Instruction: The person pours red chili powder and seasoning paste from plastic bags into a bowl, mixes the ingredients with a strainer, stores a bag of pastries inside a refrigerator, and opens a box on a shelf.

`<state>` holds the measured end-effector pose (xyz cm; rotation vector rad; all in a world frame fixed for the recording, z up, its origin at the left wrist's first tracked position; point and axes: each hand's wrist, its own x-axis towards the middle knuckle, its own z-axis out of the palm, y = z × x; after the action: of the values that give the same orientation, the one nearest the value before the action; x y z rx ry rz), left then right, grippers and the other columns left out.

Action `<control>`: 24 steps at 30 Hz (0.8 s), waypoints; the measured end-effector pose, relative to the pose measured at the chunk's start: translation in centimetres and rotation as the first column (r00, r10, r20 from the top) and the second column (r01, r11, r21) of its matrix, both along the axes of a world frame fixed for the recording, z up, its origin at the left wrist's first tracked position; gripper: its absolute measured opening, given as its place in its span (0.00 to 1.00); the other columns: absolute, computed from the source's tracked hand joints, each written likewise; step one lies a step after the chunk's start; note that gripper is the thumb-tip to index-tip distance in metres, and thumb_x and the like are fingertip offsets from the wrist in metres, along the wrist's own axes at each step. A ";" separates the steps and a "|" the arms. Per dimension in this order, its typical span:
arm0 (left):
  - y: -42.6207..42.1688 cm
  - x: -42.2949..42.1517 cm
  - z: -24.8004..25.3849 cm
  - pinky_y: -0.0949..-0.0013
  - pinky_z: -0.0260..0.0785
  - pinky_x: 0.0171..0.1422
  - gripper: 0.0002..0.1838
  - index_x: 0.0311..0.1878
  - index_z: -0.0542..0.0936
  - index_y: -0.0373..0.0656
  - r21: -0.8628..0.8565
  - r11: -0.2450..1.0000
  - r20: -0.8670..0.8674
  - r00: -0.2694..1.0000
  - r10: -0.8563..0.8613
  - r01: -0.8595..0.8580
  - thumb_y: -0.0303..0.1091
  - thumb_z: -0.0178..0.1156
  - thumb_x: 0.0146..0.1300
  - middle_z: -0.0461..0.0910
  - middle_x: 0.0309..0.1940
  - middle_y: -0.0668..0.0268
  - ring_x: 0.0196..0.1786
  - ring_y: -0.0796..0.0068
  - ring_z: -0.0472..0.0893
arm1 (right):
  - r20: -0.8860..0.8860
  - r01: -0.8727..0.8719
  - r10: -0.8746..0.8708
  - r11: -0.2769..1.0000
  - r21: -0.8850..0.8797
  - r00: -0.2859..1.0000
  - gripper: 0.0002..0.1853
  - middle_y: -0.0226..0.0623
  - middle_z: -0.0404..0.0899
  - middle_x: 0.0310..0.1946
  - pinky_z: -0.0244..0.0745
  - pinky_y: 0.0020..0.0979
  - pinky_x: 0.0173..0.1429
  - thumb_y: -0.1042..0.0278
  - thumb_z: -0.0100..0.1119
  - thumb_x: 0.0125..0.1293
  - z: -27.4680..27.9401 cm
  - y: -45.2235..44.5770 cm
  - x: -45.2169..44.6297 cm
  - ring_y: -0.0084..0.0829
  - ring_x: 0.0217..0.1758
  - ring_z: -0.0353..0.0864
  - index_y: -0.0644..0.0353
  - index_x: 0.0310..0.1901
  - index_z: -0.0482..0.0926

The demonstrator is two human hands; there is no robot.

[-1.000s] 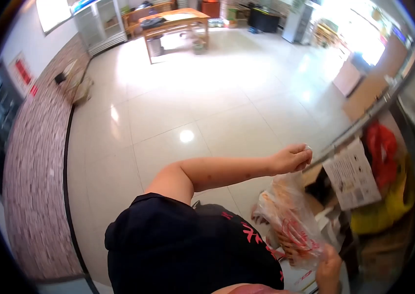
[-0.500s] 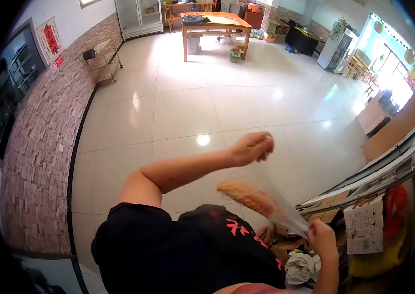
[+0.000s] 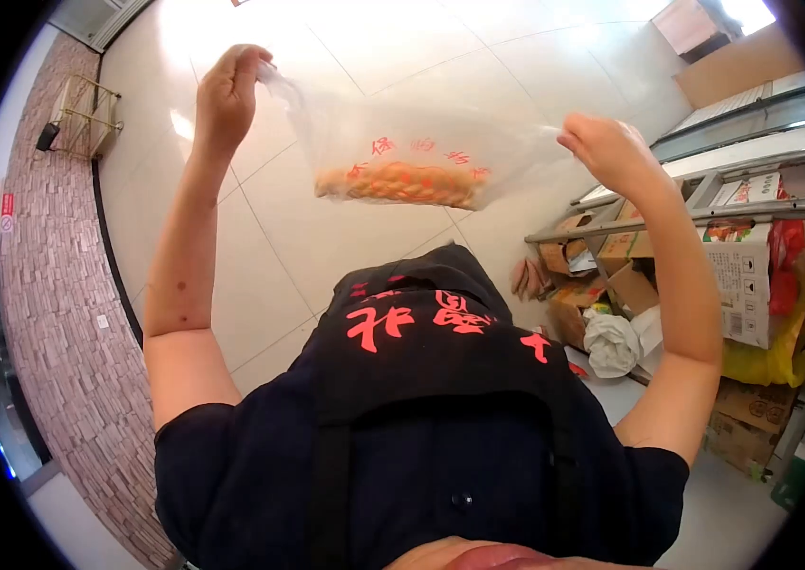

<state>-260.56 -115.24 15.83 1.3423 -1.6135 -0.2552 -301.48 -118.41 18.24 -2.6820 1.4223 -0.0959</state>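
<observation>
A clear plastic bag with red lettering (image 3: 421,133) is stretched out in front of me, above the tiled floor. Inside it, along the bottom, lies a long golden-brown twisted food piece (image 3: 402,183). My left hand (image 3: 231,90), raised at the upper left, is closed on one top corner of the bag. At the right my right hand (image 3: 602,147) pinches the opposite corner. The bag hangs between both hands, touching neither my apron (image 3: 402,313) nor the shelf.
On the right a metal rack (image 3: 687,223) holds cardboard boxes, a crumpled white bag (image 3: 611,342), and red and yellow bags. A small metal cart (image 3: 89,119) stands by the brick-patterned wall (image 3: 60,237) at the left.
My left hand has moved left and up and now grips a bag corner. My right hand has risen. The bag has gone from slanting to spread level between both hands, and the view has tilted down.
</observation>
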 end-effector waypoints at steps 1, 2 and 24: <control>-0.6 0.0 -0.5 0.75 0.67 0.38 0.14 0.36 0.76 0.39 0.041 0.998 0.071 0.996 0.045 -0.048 0.37 0.44 0.68 0.78 0.25 0.65 0.31 0.77 0.76 | -0.022 0.059 -0.057 0.996 0.070 0.998 0.11 0.40 0.70 0.24 0.65 0.33 0.32 0.64 0.52 0.62 0.7 -0.9 0.7 0.38 0.26 0.68 0.62 0.29 0.70; -1.4 -0.6 -1.1 0.75 0.67 0.37 0.14 0.36 0.76 0.39 0.080 0.991 0.145 0.985 0.091 -0.103 0.37 0.44 0.68 0.77 0.24 0.65 0.31 0.76 0.76 | -0.046 0.114 -0.108 0.984 0.139 0.993 0.10 0.38 0.70 0.22 0.65 0.30 0.30 0.64 0.53 0.62 1.2 -2.3 0.4 0.34 0.23 0.68 0.62 0.29 0.70; -15.4 -0.6 -1.9 0.78 0.65 0.32 0.11 0.38 0.73 0.39 0.322 0.864 -0.736 0.676 -0.029 0.387 0.37 0.48 0.66 0.75 0.30 0.67 0.27 0.82 0.70 | 0.619 -0.717 0.540 0.695 0.054 0.570 0.04 0.39 0.76 0.29 0.71 0.31 0.36 0.74 0.58 0.54 0.6 -20.8 20.8 0.36 0.33 0.76 0.61 0.33 0.77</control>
<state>-261.11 -130.61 13.96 1.1495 -1.0411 -1.2275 -280.73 -139.23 18.88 -2.4130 0.2102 -0.5127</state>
